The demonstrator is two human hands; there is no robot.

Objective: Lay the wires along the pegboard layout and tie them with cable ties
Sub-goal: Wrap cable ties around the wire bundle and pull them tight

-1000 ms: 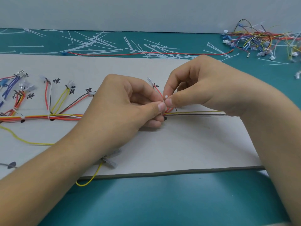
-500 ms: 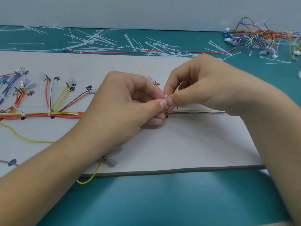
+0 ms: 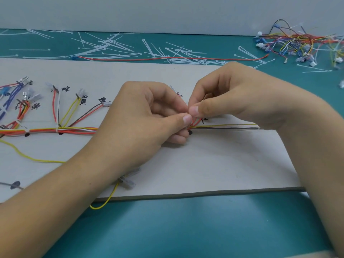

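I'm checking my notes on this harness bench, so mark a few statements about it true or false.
1. The left hand and right hand both pinch the wire harness on the white board. True.
2. The loose cable ties lie nearer than the board. False: they lie beyond its far edge.
3. A yellow wire loops over the board's near edge. True.
4. The spare wire pile sits far left. False: it is far right.

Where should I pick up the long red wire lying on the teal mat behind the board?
Pinch the long red wire near its blue-tipped left end, coming from above with fingers front and back of it. It lies flat, running left to right, and that stretch looks free; farther right the loose white cable ties cross it.
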